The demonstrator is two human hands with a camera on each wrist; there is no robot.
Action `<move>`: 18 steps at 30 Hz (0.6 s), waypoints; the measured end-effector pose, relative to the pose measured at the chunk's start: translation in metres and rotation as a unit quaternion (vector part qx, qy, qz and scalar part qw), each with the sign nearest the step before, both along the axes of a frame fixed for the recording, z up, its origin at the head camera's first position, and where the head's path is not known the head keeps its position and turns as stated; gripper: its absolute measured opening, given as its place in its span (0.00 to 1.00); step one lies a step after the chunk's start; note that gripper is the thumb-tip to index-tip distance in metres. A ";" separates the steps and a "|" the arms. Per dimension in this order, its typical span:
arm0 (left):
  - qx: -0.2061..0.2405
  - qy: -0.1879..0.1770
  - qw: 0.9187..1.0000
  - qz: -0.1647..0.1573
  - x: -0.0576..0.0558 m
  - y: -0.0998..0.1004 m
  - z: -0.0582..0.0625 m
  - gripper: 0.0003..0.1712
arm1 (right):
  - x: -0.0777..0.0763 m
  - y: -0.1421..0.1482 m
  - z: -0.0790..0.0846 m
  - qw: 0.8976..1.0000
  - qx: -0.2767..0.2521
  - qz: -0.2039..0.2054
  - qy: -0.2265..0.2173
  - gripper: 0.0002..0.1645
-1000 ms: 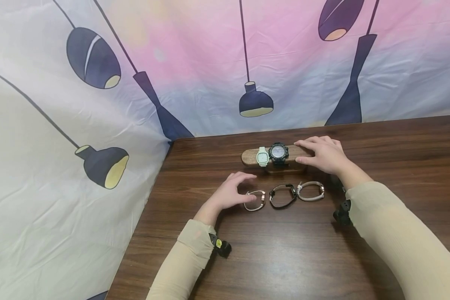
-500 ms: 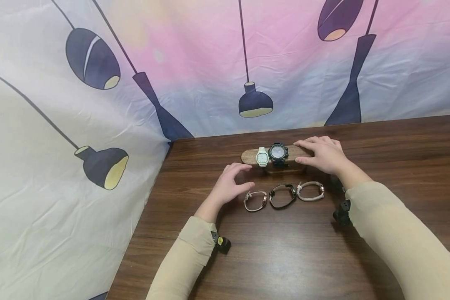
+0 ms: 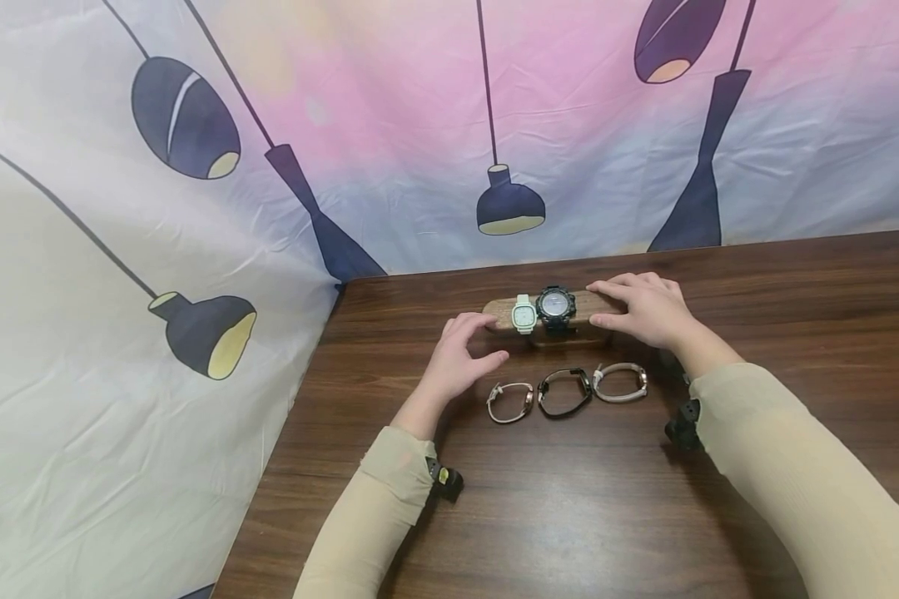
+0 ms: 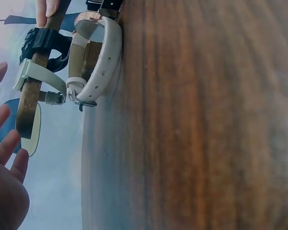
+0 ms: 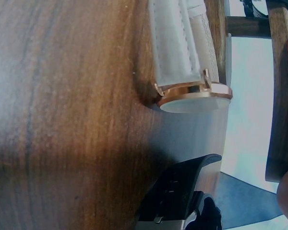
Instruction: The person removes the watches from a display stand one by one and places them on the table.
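Note:
A wooden watch stand (image 3: 500, 312) is near the back of the table, carrying a pale green square watch (image 3: 524, 315) and a chunky black watch (image 3: 555, 306) on its bar. My right hand (image 3: 648, 309) grips the bar's right end, thumb on the near side and fingers on the far side. My left hand (image 3: 457, 356) is at the left end, fingers spread and loosely bent, fingertips right at the bar's tip. In front of the stand lie a small white-strapped watch (image 3: 500, 418), a black-strapped watch (image 3: 565, 413) and a whitish-strapped watch (image 3: 620, 398) with a rose-gold case.
Under the right wrist lies another dark-strapped watch (image 5: 175, 191), partly hidden in the head view. The brown wooden table (image 3: 569, 516) reaches back to a fabric backdrop (image 3: 404, 125) printed with lamps, which also hangs along the left side.
My left hand has moved away from the small white-strapped watch, up and back to the left end of the stand. The right hand has kept its grip on the stand.

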State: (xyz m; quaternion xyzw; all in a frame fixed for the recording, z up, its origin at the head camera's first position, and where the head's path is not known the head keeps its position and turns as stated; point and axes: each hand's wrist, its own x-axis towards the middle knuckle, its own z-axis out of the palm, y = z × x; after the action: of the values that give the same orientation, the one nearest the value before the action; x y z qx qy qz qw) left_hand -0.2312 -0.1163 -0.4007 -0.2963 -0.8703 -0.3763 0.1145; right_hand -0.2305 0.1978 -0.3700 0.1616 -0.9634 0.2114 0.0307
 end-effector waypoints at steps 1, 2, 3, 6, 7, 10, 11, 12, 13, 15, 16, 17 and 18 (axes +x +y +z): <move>0.002 0.000 1.000 0.001 0.000 0.000 0.001 0.27 | 0.000 0.000 0.000 1.000 0.000 -0.001 0.001 0.37; 0.003 -0.001 1.000 0.003 0.000 0.001 0.001 0.27 | 0.000 0.000 0.000 1.000 0.000 -0.001 0.001 0.37; 0.003 -0.003 1.000 0.005 -0.001 0.001 0.002 0.28 | 0.000 0.000 -0.001 1.000 0.000 -0.001 0.001 0.37; 0.002 -0.011 1.000 0.011 -0.002 0.003 0.004 0.29 | 0.001 0.000 -0.001 1.000 0.000 -0.002 0.003 0.36; 0.001 -0.013 1.000 0.013 -0.002 0.004 0.004 0.29 | 0.001 0.001 -0.001 1.000 0.000 -0.002 0.003 0.36; -0.007 -0.007 1.000 0.015 -0.004 0.007 0.006 0.30 | 0.001 0.001 -0.001 1.000 -0.001 -0.002 0.004 0.36; -0.009 -0.003 1.000 0.016 -0.005 0.007 0.006 0.30 | 0.001 0.001 -0.001 1.000 -0.001 -0.002 0.004 0.36; -0.014 0.004 1.000 0.017 -0.007 0.008 0.006 0.30 | 0.001 0.001 -0.001 1.000 -0.001 -0.002 0.003 0.36; -0.021 0.010 1.000 0.019 -0.008 0.009 0.007 0.31 | 0.001 0.002 -0.001 1.000 -0.001 -0.002 0.003 0.37; -0.029 0.021 0.999 0.019 -0.010 0.011 0.007 0.31 | 0.000 0.002 -0.002 1.000 0.000 -0.002 0.001 0.37; -0.033 0.024 0.999 0.020 -0.011 0.012 0.007 0.32 | 0.000 0.002 -0.002 1.000 0.001 -0.002 0.000 0.37; -0.037 0.026 0.999 0.019 -0.012 0.013 0.007 0.32 | 0.000 0.002 -0.002 1.000 0.000 -0.002 -0.001 0.38; -0.041 0.027 0.999 0.018 -0.013 0.014 0.007 0.33 | 0.000 0.002 -0.002 1.000 0.000 -0.002 -0.002 0.38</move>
State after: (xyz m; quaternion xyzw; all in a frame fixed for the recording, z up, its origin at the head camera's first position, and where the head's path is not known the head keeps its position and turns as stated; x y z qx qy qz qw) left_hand -0.2445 -0.1022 -0.3935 -0.2950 -0.8867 -0.3304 0.1327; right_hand -0.2304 0.2002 -0.3718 0.1595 -0.9638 0.2117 0.0289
